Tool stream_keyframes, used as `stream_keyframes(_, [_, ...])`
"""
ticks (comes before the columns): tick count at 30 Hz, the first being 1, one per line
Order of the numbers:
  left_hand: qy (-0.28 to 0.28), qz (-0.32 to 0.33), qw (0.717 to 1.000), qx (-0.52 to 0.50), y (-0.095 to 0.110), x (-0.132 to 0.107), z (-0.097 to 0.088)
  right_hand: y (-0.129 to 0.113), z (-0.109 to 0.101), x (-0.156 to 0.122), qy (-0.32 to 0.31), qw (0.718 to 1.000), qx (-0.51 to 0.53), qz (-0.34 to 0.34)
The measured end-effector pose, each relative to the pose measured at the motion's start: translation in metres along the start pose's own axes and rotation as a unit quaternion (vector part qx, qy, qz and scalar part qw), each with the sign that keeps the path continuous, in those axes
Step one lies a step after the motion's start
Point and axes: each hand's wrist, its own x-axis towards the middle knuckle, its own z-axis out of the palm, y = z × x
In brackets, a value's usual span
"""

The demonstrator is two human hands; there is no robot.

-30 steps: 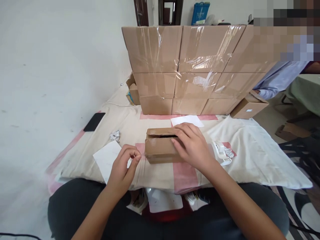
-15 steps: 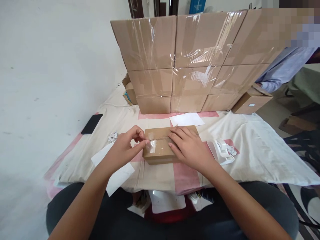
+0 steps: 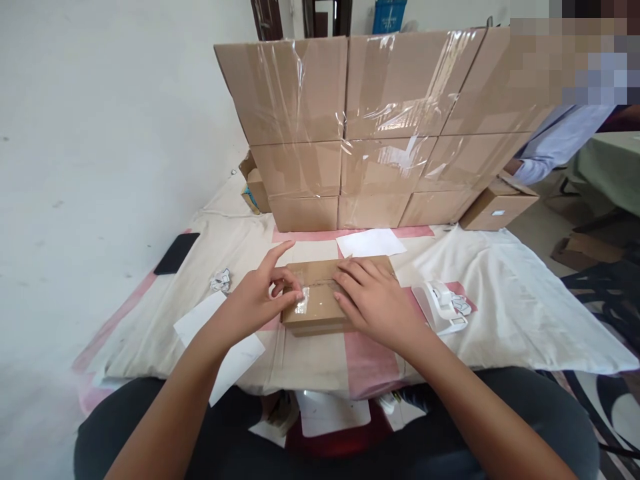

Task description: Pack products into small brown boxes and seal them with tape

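Observation:
A small brown cardboard box lies closed on the cloth-covered surface in front of me. My left hand is at the box's left end, thumb and middle finger pinched on a short strip of clear tape that lies over the box's edge, with the index finger stretched out. My right hand rests flat on the box's top, fingers spread, holding the flaps down.
A wall of taped cardboard boxes stands behind. A white tape dispenser lies right of the box. White paper sheets, a crumpled scrap and a black phone are around. Another person's sleeve shows at right.
My left hand brought the tape strip from beside the box onto its left end. The flaps went from open to closed under my right hand.

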Motion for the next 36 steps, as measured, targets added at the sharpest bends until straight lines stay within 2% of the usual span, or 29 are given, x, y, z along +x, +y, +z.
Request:
stream_keyframes(11, [0.004,0.03,0.997,0.074,-0.008,-0.003,0.007,0.0,0.0,-0.001,0.0,1.0,0.0,-0.003])
stream_keyframes(17, [0.061,0.025,0.989,0.129,-0.018,-0.001,0.006,-0.001,0.0,-0.001,-0.005,1.0,-0.003,-0.004])
stream_keyframes(21, [0.09,-0.006,0.993,0.071,-0.032,0.011,0.014,-0.001,-0.001,-0.001,-0.009,1.0,0.005,-0.002])
stream_keyframes(24, [0.102,-0.064,0.993,-0.023,-0.039,0.022,0.022,0.0,-0.001,0.0,-0.012,1.0,0.009,-0.004])
stream_keyframes(27, [0.078,-0.096,0.989,-0.075,-0.042,0.026,0.023,0.0,-0.001,0.0,-0.011,1.0,0.008,-0.006])
stream_keyframes(33, [-0.043,-0.109,0.984,-0.136,-0.036,0.02,0.017,-0.004,0.001,-0.003,0.001,1.0,-0.003,-0.004])
stream_keyframes(36, [-0.043,-0.122,0.98,-0.152,-0.036,0.019,0.018,-0.005,-0.001,-0.005,0.005,1.0,0.013,-0.004])
